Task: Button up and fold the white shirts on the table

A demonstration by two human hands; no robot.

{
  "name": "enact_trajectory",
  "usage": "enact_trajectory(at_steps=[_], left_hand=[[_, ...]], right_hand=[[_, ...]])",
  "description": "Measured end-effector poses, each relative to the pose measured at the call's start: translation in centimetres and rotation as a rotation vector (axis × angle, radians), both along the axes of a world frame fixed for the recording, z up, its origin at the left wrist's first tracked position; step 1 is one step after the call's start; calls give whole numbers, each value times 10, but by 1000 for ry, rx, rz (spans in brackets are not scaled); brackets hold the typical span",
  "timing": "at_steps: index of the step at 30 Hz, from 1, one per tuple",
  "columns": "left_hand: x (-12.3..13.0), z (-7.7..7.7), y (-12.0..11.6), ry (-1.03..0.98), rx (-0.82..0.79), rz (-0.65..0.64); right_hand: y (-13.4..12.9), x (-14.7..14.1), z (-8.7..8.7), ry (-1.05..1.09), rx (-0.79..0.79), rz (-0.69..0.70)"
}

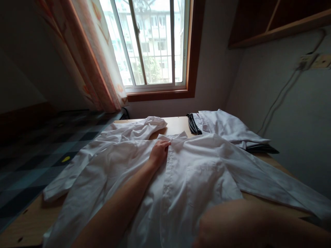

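Observation:
A white long-sleeved shirt (204, 158) lies spread front side up, its collar pointing toward the window and its sleeves out to both sides. Just below the collar, at the top of the button strip, my left hand (159, 151) has its fingers closed on the fabric edge. My right hand (207, 224) is low in the picture over the shirt's lower front, blurred by motion, and its fingers are hidden. A second white garment (129, 127) lies crumpled behind the shirt on the left, partly covered by it.
Folded white and black-striped clothes (222, 125) lie at the back right of the wooden table (177, 125). A checked bedspread (33, 155) runs along the left. A curtain (85, 51) hangs beside the window (152, 44). A cable (278, 96) runs down the right wall.

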State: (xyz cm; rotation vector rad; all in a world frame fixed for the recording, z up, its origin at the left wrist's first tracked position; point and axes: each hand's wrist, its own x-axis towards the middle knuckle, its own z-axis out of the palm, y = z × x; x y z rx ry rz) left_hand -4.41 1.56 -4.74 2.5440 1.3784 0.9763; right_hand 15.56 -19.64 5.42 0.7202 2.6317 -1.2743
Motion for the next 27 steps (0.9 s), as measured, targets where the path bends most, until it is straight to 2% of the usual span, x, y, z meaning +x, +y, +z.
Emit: enact_trajectory(at_steps=[1, 2, 4, 6, 9, 11, 13, 19, 21, 24, 27], left_hand=[[0, -1, 0, 4, 3, -4], [0, -2, 0, 10, 4, -8], [0, -3, 1, 22, -2, -18], [-1, -4, 1, 34, -9, -28], [-2, -4, -1, 67, -18, -30], [-3, -3, -4, 100, -24, -25], [-1, -5, -8, 132, -26, -17], [8, -22, -33, 190, -64, 50], [10, -22, -42, 190, -112, 54], [12, -2, -44, 126, -248, 38], [15, 32, -32, 40, -408, 79]], right_hand=[[10, 1, 7, 22, 27, 0], [22, 1, 10, 65, 125, -93], [51, 0, 2, 71, 441, -428], [79, 0, -21, -30, 700, -712], [109, 2, -66, -178, 829, -849], [116, 7, -90, -231, 785, -859], [117, 14, -104, -236, 773, -846], [109, 38, -118, -165, 808, -725], [106, 45, -118, -147, 815, -706], [105, 52, -107, -143, 795, -686], [116, 55, -77, -137, 736, -577]])
